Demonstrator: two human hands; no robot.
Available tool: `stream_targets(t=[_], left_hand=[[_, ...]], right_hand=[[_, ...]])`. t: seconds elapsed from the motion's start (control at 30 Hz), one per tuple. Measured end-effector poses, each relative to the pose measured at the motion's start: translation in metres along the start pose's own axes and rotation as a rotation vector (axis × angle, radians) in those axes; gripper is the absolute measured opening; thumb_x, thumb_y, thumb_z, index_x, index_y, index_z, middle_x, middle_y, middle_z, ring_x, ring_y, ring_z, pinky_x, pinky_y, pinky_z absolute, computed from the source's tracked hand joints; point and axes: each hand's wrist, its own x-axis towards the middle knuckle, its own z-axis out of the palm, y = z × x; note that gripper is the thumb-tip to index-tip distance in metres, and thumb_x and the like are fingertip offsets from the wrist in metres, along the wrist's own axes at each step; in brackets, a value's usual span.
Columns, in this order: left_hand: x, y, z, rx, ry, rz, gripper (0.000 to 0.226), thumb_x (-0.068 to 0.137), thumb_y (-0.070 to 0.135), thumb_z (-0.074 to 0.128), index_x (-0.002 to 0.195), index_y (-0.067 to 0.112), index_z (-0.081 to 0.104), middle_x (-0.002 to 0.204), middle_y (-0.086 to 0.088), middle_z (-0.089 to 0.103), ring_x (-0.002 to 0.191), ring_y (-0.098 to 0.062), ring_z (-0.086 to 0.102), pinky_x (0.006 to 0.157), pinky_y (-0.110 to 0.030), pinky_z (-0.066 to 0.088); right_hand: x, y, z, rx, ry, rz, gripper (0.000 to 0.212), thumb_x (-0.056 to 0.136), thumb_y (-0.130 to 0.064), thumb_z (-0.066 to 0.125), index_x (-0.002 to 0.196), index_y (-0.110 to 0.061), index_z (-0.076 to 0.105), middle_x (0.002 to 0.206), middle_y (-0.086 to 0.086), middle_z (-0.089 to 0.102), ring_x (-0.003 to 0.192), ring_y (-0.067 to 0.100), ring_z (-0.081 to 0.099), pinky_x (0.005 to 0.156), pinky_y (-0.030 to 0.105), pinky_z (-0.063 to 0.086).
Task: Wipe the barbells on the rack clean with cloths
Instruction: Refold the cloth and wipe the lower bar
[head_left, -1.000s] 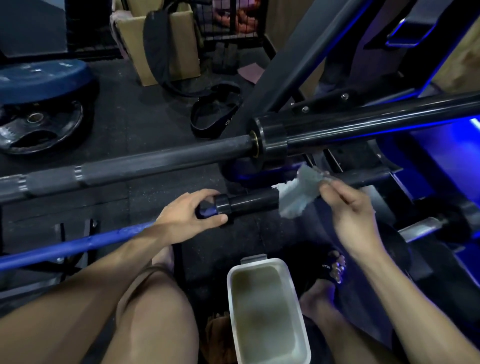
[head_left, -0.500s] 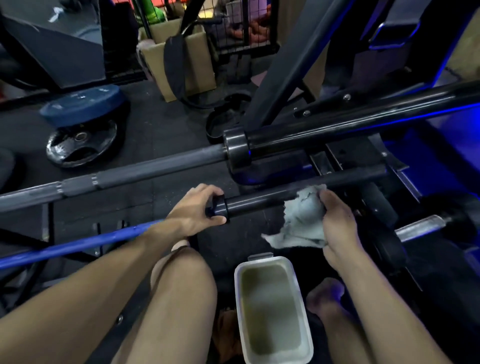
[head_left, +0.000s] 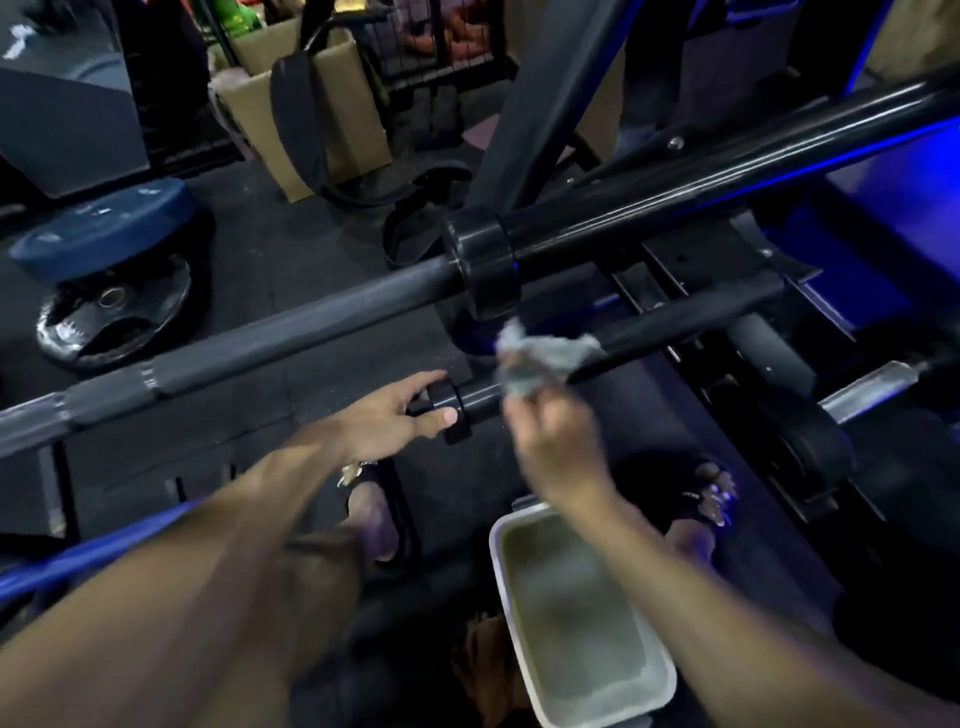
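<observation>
The lower barbell has a blue shaft (head_left: 78, 556) and a black sleeve (head_left: 675, 322) running up to the right. My left hand (head_left: 400, 410) grips its black collar (head_left: 454, 415), thumb in front and fingers over the top. My right hand (head_left: 556, 441), blurred by motion, holds a crumpled grey cloth (head_left: 540, 358) against the sleeve just right of the collar. Above it lies a second barbell on the rack, with a grey shaft (head_left: 311, 322), a thick black collar (head_left: 478, 265) and a glossy black sleeve (head_left: 727, 182).
A white tub (head_left: 498, 540) of murky water stands on the floor below my right hand, between my sandalled feet (head_left: 711, 493). Weight plates (head_left: 114, 312) lie stacked at the left. A cardboard box (head_left: 353, 124) and a slanted rack upright (head_left: 545, 104) stand behind the bars.
My right hand has carried the cloth left along the lower sleeve, closer to the collar. My left hand keeps its grip on the collar. The view has shifted slightly.
</observation>
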Motion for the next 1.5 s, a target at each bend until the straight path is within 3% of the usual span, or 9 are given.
stream_targets(t=[0.2,0.4,0.63,0.7,0.8,1.03,1.17,1.3,1.5], left_hand=[[0.011,-0.005,-0.009,-0.068,-0.067,0.049,0.091,0.077,0.075,0.066,0.15,0.026,0.044,0.135,0.001,0.061,0.117,-0.013,0.065,0.107,-0.033,0.049],[0.007,-0.001,-0.01,0.017,0.007,0.112,0.072,0.068,0.074,0.078,0.128,0.041,0.055,0.12,0.004,0.062,0.093,-0.013,0.065,0.091,-0.035,0.054],[0.013,0.005,-0.005,0.219,0.098,0.227,0.08,0.067,0.04,0.092,0.136,0.032,0.051,0.127,0.012,0.052,0.118,0.015,0.044,0.087,0.002,0.034],[0.016,0.005,-0.006,0.255,0.097,0.252,0.082,0.065,0.042,0.093,0.136,0.033,0.052,0.124,0.013,0.05,0.118,0.015,0.044,0.088,0.001,0.035],[0.016,0.009,-0.008,0.358,0.068,0.253,0.089,0.064,0.051,0.093,0.139,0.035,0.048,0.118,0.025,0.041,0.117,0.007,0.047,0.101,-0.015,0.041],[0.019,0.025,0.0,0.626,0.066,0.262,0.1,0.056,0.065,0.086,0.141,0.04,0.039,0.112,0.015,0.028,0.111,-0.009,0.033,0.102,-0.033,0.041],[0.02,0.036,-0.004,0.551,-0.017,0.181,0.115,0.051,0.092,0.065,0.147,0.035,0.039,0.128,0.018,0.036,0.123,-0.009,0.043,0.11,-0.032,0.04],[0.023,0.045,-0.001,0.666,-0.041,0.129,0.099,0.075,0.073,0.072,0.155,0.03,0.031,0.151,0.008,0.044,0.137,-0.017,0.043,0.113,-0.034,0.036],[0.024,0.048,0.0,0.693,-0.019,0.118,0.096,0.073,0.072,0.074,0.152,0.034,0.032,0.143,0.011,0.048,0.13,-0.017,0.047,0.109,-0.038,0.041]], right_hand=[[0.01,0.054,0.027,-0.577,-0.137,-0.59,0.056,0.104,-0.023,0.036,0.158,-0.01,0.033,0.165,0.002,0.032,0.155,0.021,0.022,0.126,0.043,0.018],[0.08,0.073,-0.041,-0.702,0.284,-0.006,0.043,0.096,-0.023,0.036,0.108,-0.008,0.074,0.118,0.014,0.069,0.118,0.035,0.059,0.105,0.049,0.041],[0.062,0.055,-0.008,-0.777,-0.04,-0.569,0.041,0.098,-0.029,0.039,0.129,-0.023,0.066,0.11,0.004,0.068,0.112,0.031,0.061,0.1,0.047,0.043],[0.091,0.088,-0.051,-0.917,0.117,-0.358,0.041,0.093,-0.029,0.042,0.119,-0.024,0.073,0.111,0.008,0.07,0.11,0.034,0.063,0.102,0.046,0.038],[0.094,0.083,-0.068,-0.733,0.353,0.021,0.037,0.094,-0.032,0.046,0.097,-0.017,0.079,0.118,0.015,0.07,0.12,0.033,0.061,0.123,0.05,0.019],[0.065,0.048,-0.018,-0.671,-0.02,-0.511,0.037,0.096,-0.028,0.053,0.13,-0.015,0.062,0.108,0.002,0.071,0.1,0.026,0.065,0.096,0.042,0.048],[0.098,0.084,-0.122,-0.553,0.335,-0.2,0.023,0.102,-0.008,0.047,0.109,0.008,0.062,0.094,0.025,0.067,0.083,0.031,0.068,0.081,0.033,0.051],[0.104,0.09,-0.153,-0.423,0.671,0.094,0.016,0.097,-0.038,0.061,0.098,-0.023,0.066,0.092,0.003,0.069,0.084,0.013,0.061,0.086,0.042,0.054],[0.072,0.055,-0.044,-0.26,0.308,-0.521,0.018,0.097,-0.021,0.048,0.084,-0.012,0.057,0.088,0.008,0.054,0.083,0.02,0.056,0.076,0.03,0.047]])
